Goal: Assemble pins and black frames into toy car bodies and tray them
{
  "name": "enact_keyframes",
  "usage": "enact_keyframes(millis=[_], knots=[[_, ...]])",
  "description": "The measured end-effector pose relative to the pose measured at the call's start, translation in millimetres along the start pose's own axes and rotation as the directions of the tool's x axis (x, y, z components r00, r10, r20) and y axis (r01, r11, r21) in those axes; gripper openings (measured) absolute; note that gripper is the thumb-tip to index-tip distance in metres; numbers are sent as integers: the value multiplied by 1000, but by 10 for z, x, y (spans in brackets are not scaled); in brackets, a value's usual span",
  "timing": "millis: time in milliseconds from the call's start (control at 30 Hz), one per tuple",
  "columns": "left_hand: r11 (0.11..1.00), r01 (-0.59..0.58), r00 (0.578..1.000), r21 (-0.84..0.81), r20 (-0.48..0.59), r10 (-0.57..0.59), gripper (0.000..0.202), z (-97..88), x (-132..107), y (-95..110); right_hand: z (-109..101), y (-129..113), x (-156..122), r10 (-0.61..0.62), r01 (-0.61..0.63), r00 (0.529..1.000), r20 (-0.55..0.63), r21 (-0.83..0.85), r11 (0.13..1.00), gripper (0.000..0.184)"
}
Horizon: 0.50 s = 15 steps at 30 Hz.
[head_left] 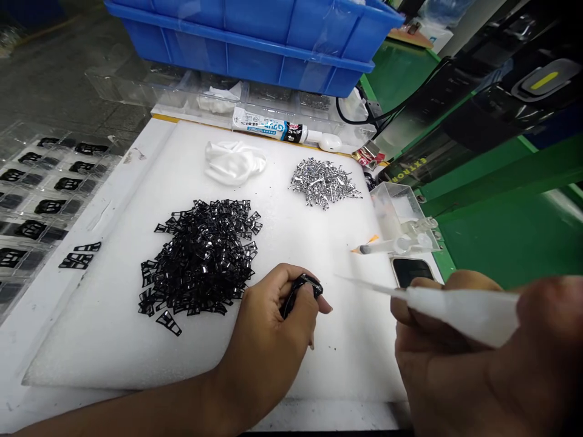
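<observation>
Firstly, at 6 o'clock of the view, just below centre: one black part [299, 291], partly hidden by the fingers of the left hand [276, 328], which is clamped on it. At 4 o'clock: the right hand [478, 370], blurred, its fingers wrapped round a white bottle [464, 309]; the bottle's thin tip points towards the black part, a gap between. Between 8 and 9: a heap of black pieces [204, 261], glossy, with one separate at its lower edge. At 10: a white cloth [234, 164], crumpled. Between 1 and 2: metal pins [324, 182], loosely heaped. The last three rest on a white board [337, 376], itself upon a white worktop [121, 188]. At 9: clear trays [64, 200] with black items inside. Towards 12: a labelled tube [268, 125], lying on its side, and behind it a blue bin [255, 42]. Towards 3: a clear box [396, 203], an orange-tipped applicator [380, 246] next to it, and a phone [412, 271] near the right hand.
</observation>
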State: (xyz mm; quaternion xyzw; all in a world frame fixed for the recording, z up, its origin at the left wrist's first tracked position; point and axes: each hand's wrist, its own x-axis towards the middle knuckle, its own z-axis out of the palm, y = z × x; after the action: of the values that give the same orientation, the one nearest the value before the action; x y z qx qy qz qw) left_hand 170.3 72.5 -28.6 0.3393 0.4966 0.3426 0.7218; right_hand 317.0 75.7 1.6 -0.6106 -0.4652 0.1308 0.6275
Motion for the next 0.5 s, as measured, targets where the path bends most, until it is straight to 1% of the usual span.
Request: enact_keyframes(millis=[33,67,100,133,167,200,233,300,333,367,400,433,467,500], knots=[[1000,1,1000,-1,0,-1,23,-1,2,2,34,-31,43,113,-112,994,-6,81,990,32],[1000,-1,1000,-5,1,1,23,-3,2,4,84,-53,88,205,-209,978,44,142,968,26],[1000,-5,1000,-9,3,5,22,-5,3,8,151,-59,134,254,-275,957,143,157,948,25],[1000,-6,1000,-14,9,6,22,-7,2,12,237,-45,182,235,-271,933,273,100,957,31],[1000,-5,1000,-18,15,5,21,-9,1,18,341,-11,230,192,-214,901,390,14,977,34],[1000,-1,1000,-20,22,1,21,-10,-1,24,457,41,278,137,-117,874,466,-72,991,35],[1000,2,1000,-21,30,-2,21,-12,-1,30,579,106,323,82,3,855,511,-162,987,33],[1000,6,999,-26,38,-5,20,-14,-1,42,795,238,387,33,149,827,561,-275,950,23],[1000,6,999,-28,39,-5,20,-13,0,48,862,284,397,25,191,816,577,-309,932,21],[1000,6,999,-28,39,-5,20,-12,1,52,887,305,390,24,211,807,590,-328,921,24],[1000,6,999,-27,38,-5,21,-10,1,55,861,298,363,23,235,797,604,-343,909,32],[1000,8,999,-25,36,-7,21,-9,0,57,782,265,323,22,253,786,618,-354,900,40],[1000,11,999,-19,35,-11,22,-8,-2,58,653,214,277,9,270,785,620,-355,895,47],[1000,12,999,-13,33,-12,22,-8,-5,58,484,156,238,-13,286,793,608,-355,890,53]])
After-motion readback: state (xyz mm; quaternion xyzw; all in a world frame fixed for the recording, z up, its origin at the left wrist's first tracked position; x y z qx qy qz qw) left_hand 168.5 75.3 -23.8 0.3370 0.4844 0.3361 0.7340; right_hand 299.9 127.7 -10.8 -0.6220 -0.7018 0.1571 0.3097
